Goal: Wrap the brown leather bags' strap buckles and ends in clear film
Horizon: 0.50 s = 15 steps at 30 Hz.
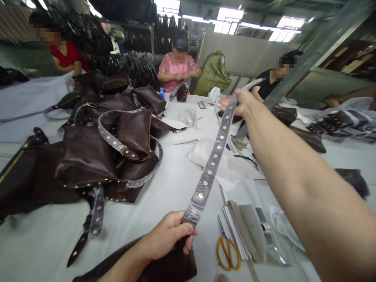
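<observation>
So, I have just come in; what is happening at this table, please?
The left hand grips a long, dark, studded strap in clear plastic, over a dark brown leather bag. The right hand is farther out along the strap; how firmly it holds is unclear. Orange-handled metal scissors lie on the white table. Other brown leather bags are heaped at left. Opposite, a person in pink handles a small dark bag.
</observation>
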### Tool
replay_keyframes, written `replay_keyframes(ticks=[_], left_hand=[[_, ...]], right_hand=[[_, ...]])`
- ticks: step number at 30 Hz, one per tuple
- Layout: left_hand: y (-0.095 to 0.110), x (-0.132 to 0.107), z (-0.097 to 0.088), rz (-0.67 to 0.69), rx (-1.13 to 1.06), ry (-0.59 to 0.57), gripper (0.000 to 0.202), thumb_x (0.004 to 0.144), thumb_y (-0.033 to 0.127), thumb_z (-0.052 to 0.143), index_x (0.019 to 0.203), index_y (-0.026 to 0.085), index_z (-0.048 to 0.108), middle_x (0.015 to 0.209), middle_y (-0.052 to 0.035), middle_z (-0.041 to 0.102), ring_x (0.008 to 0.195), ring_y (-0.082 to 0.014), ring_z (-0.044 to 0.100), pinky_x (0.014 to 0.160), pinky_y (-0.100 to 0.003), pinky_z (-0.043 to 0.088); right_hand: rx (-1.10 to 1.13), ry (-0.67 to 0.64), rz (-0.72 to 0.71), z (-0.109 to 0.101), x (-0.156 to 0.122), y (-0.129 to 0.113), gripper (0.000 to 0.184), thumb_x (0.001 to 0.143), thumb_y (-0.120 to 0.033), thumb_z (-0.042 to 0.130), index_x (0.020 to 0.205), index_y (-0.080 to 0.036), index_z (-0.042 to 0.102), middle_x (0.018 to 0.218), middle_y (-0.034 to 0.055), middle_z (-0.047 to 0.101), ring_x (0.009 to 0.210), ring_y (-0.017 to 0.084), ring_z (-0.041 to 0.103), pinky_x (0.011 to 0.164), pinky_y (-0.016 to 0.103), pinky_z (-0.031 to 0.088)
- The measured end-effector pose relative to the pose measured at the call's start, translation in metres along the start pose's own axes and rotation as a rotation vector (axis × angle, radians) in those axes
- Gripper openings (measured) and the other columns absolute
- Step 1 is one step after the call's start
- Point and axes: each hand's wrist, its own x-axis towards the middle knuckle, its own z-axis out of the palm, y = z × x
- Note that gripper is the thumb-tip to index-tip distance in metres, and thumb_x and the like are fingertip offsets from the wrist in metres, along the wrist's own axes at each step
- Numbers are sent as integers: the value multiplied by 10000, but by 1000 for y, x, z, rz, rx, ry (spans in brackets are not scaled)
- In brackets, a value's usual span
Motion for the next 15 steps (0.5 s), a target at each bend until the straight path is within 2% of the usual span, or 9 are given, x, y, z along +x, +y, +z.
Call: replay_keyframes(ticks=[3,6,9,12,13,15], left_hand=[[-4,16,-7,10,-35,118,246,778,392,577,790,148,547,524,22,562,466,-100,469,539,-236,369],[-10,37,-17,-3,-102,224,208,775,353,562,833,156,523,564,27,569,468,-93,472,523,-228,344],[-12,50,-23,-15,-157,218,187,704,193,541,886,163,505,629,19,596,517,-98,507,547,-227,356],[-12,53,-22,12,-113,172,246,645,110,513,887,150,534,719,-13,628,594,-111,550,586,-233,381],[-12,53,-20,15,-86,151,230,660,113,511,885,146,546,727,-18,629,609,-117,555,594,-236,388],[-16,52,-18,35,-11,121,201,714,148,518,907,144,571,735,-18,627,639,-132,561,621,-249,410]], right_hand=[[-43,-74,334,40,-41,42,403,936,-377,476,587,-177,449,583,12,645,641,102,642,792,319,524],[-84,-115,509,63,-104,61,275,835,-335,646,659,-157,530,748,92,688,702,173,655,741,374,544],[-76,-219,604,71,-184,59,220,813,-351,666,751,-145,621,843,119,699,737,196,664,667,324,538],[97,-473,895,77,-265,53,439,846,-571,545,837,-146,656,814,122,710,716,210,675,683,346,527],[180,-506,922,82,-288,52,486,837,-609,530,862,-145,671,832,120,714,763,214,676,732,354,521],[408,-494,868,96,-322,51,511,817,-633,545,925,-155,691,886,105,717,827,210,663,790,354,497]])
